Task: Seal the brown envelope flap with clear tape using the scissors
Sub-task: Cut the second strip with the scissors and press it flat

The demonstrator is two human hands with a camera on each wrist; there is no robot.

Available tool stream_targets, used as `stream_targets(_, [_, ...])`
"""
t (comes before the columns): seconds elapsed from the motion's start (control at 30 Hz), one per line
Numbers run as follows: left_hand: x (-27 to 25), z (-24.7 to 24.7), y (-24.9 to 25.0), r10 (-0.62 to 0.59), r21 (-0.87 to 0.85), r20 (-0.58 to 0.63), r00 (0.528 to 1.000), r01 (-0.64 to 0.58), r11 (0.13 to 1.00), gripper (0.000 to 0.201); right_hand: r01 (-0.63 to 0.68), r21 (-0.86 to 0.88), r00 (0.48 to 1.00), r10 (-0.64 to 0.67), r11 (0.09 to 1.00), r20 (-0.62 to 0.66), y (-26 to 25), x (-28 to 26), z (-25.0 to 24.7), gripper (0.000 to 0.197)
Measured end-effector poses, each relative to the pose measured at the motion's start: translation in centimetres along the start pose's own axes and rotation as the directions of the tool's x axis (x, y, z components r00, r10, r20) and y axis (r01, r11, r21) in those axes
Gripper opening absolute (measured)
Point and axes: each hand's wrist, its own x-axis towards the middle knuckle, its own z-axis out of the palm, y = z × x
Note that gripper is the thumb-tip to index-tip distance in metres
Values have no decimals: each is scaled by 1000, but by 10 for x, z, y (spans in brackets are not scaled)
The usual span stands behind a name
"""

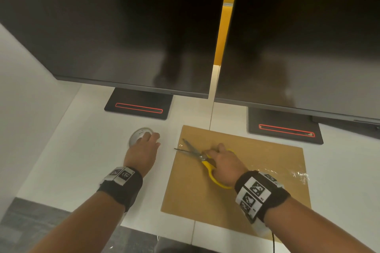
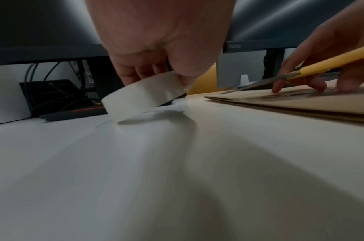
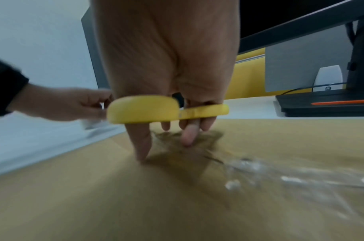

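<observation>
Brown envelope (image 1: pixel 236 172) lay flat on white desk (image 1: pixel 82 150), right hand (image 1: pixel 224 162) gripped yellow-handled scissors (image 1: pixel 205 160) over envelope, blades apart, left hand (image 1: pixel 144 148) pinched tilted clear tape roll (image 2: pixel 143 94) left of envelope, crinkled tape strip (image 1: pixel 296 174) stuck along envelope's right edge

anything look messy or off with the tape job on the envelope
Yes. The clear tape across the brown envelope is crinkled, with whitish bunched patches near its right edge rather than lying flat. Also, the scissors in the right hand are open over the envelope.
</observation>
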Motion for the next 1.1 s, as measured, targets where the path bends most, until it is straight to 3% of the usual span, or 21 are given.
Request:
stream_targets(0.13, [-7, 2, -25, 39, 59, 17, 999, -40, 997, 48, -77, 80, 994, 69, 994, 89, -13, 5, 0, 68])
stream_targets(0.23, [-9, 4, -37, 17, 77, 27, 999, -19, 997, 58, -97, 91, 991, 87, 991, 101, -25, 12, 3, 63])
stream_targets(0.5, [0, 0, -45, -118, -50, -9, 993, 118, 992, 35, -58, 175, 998, 55, 983, 22, -48, 11, 15, 45])
stream_targets(0.6, [3, -4, -48, -75, 57, -183, 980, 87, 995, 38, -15, 279, 999, 23, 960, -26, -64, 5, 19, 43])
stream_targets(0.67, [0, -6, -38, -24, -33, -324, 946, 14, 999, 29, 4, 330, 999, 8, 944, -37, -77, 6, 23, 35])
stream_targets(0.7, [-3, -9, -29, -29, -153, -305, 952, -19, 988, 29, 1, 339, 999, 11, 941, -32, -84, 8, 25, 29])
stream_targets(0.77, [-7, -8, -11, -59, -332, -47, 997, 40, 942, 37, -19, 340, 1000, 25, 940, -16, -98, 13, 27, 24])
stream_targets(0.83, [-6, -3, -1, -71, -439, 255, 964, 181, 880, 39, -19, 325, 1000, 19, 945, 4, -110, 19, 30, 38])
stream_targets(0.87, [-5, -1, 1, -69, -490, 324, 944, 230, 841, 35, -18, 320, 1000, 14, 947, 15, -114, 21, 31, 47])
stream_targets(0.97, [3, 4, -3, -108, -547, 324, 940, 279, 789, 22, 5, 334, 1000, -3, 942, -7, -120, 28, 32, 48])
stream_targets(1.1, [8, 2, -13, -116, -505, 313, 943, 268, 821, 10, 40, 304, 998, -51, 952, 28, -121, 31, 31, 40])
